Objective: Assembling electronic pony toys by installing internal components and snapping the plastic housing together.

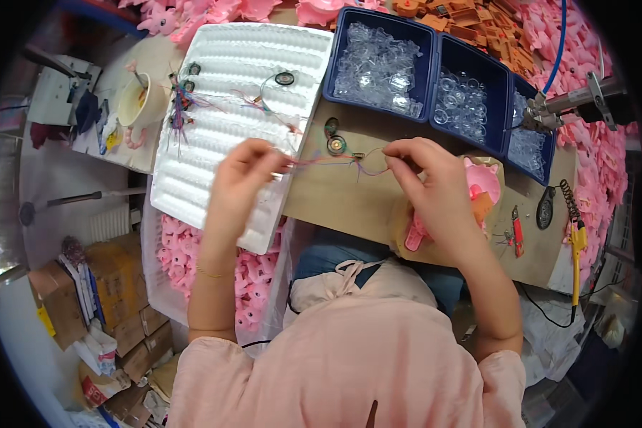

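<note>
Thin coloured wires (319, 162) stretch between my two hands above the brown work board. In the middle of them hangs a small circuit board (359, 155). My left hand (248, 175), at the right edge of the white foam tray (214, 153), pinches the red and purple ends. Thumb and forefinger of my right hand (435, 182) are closed on the wires on the other side. Just beyond the wires lie a small round speaker (336, 145) and a second dark one (332, 125). Under my right hand are a pink plastic toy shell (483, 178) and an orange part (482, 205).
On the foam tray lie another speaker (284, 78) and a bundle of wired boards (181, 100). Blue bins (436, 78) hold clear plastic parts. At right are red-handled cutters (517, 232) and a yellow tool (576, 246) on a coiled cord. Pink toys (250, 303) fill a box below.
</note>
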Tool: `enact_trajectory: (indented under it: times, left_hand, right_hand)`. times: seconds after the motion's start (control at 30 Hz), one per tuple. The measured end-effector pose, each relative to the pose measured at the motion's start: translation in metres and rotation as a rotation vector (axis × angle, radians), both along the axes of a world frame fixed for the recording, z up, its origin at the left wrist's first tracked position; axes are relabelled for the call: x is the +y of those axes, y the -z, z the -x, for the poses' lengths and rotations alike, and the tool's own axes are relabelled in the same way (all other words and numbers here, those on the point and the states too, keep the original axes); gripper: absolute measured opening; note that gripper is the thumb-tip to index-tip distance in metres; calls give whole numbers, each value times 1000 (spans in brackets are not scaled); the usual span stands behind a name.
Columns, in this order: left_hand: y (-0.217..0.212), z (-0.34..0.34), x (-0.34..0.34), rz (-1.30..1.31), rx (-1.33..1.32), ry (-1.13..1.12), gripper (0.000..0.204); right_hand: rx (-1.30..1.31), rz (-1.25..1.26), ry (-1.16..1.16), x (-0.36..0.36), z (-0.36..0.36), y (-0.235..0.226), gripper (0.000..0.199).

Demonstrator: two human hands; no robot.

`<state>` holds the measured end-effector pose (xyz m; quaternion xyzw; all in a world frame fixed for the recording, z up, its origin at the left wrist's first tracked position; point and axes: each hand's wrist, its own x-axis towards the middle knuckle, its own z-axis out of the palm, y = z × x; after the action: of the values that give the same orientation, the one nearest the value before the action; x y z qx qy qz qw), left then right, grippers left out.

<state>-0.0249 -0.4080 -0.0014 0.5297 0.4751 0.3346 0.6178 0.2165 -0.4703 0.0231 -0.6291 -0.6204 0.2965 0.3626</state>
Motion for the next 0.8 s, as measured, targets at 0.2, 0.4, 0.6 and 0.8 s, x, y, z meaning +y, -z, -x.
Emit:
enact_trajectory:
  times: [0.2, 0.4, 0.6, 0.8]
  left_hand:
    - [-8, -27, 5, 79, -134, 46, 17]
    - [-7, -14, 4, 183, -236, -234, 15]
    - [6, 62, 37, 67, -310, -451, 17]
    - [-1, 105, 39, -713, 842, -607, 33]
  right_hand:
    - [-225, -485, 28, -2, -4, -8, 13]
    - [-31, -447, 108, -12, -7, -13, 13]
    - [479, -69, 301, -12, -14, -30, 14]
    - [557, 40, 277, -12, -15, -30, 14]
